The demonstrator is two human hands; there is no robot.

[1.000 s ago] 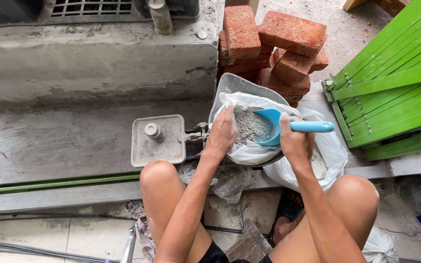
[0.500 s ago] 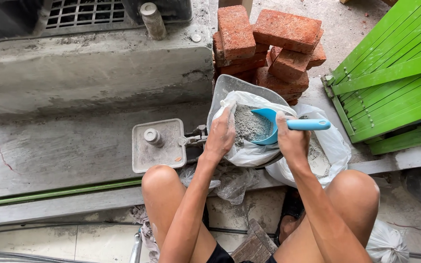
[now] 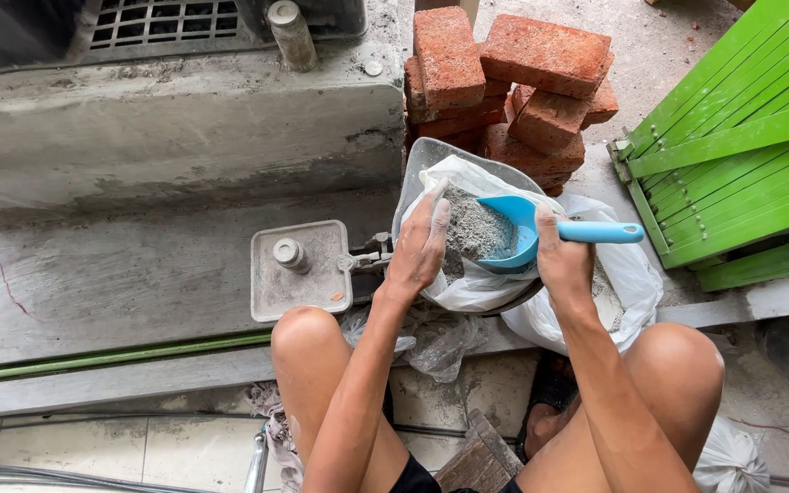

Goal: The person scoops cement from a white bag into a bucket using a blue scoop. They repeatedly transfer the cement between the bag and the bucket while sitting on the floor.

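My right hand (image 3: 562,262) grips the handle of a light blue plastic scoop (image 3: 515,228), whose bowl is dug into grey cement powder (image 3: 473,230). The powder lies in a white plastic bag (image 3: 478,286) that sits inside a grey metal pan (image 3: 426,158). My left hand (image 3: 419,248) holds the bag's near left edge, fingers pressed against the powder. I squat with both bare knees just in front of the bag.
A pile of red bricks (image 3: 513,68) stands behind the pan. Green slatted wooden panels (image 3: 740,146) lie at right. A square grey plate with a capped pipe (image 3: 301,267) sits left of the bag, below a concrete step (image 3: 175,137). More plastic bags lie by my knees.
The scoop has turned and pushed a little deeper into the powder. My left hand stays on the bag's edge. The view has shifted slightly.
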